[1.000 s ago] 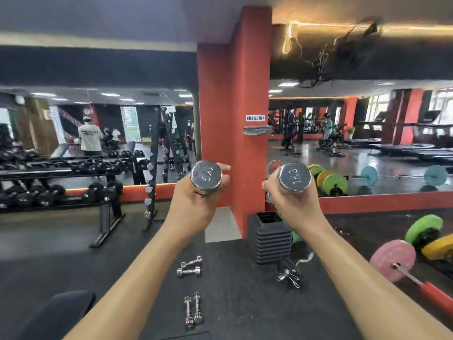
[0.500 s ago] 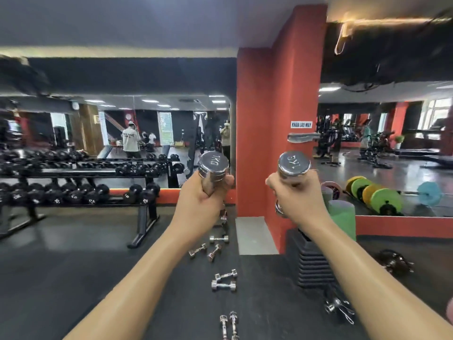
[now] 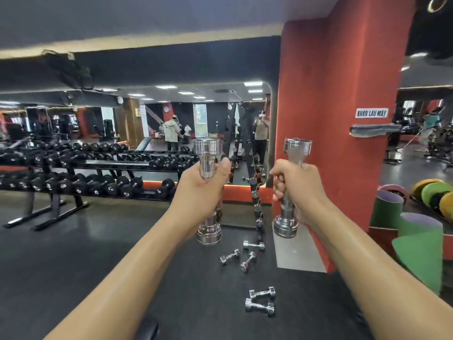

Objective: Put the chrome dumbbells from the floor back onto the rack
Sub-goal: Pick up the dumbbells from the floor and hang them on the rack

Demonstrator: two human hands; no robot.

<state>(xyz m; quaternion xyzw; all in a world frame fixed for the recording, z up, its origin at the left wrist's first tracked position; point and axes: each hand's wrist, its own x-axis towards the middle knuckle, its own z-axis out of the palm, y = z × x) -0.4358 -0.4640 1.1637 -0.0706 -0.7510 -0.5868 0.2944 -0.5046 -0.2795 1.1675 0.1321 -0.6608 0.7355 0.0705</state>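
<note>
My left hand point(image 3: 199, 190) grips the handle of one chrome dumbbell point(image 3: 208, 153), held upright at chest height. My right hand point(image 3: 297, 186) grips a second chrome dumbbell point(image 3: 285, 223), also upright. Between and beyond them stands the tall narrow vertical rack point(image 3: 256, 200), with small chrome dumbbells on its pegs, against the mirror beside the red pillar. Several chrome dumbbells lie on the black floor below: a loose group point(image 3: 247, 261) near the rack's foot and a pair point(image 3: 261, 301) closer to me.
A long black rack of rubber dumbbells point(image 3: 81, 182) fills the left. The red pillar point(image 3: 343, 143) rises on the right, with rolled green mats point(image 3: 421, 244) and coloured plates point(image 3: 436, 195) beyond it. The wall mirror reflects people in the gym.
The view has swung left and moved closer to the vertical rack. Both dumbbells have tipped from end-on to upright, and more floor dumbbells have come into sight.
</note>
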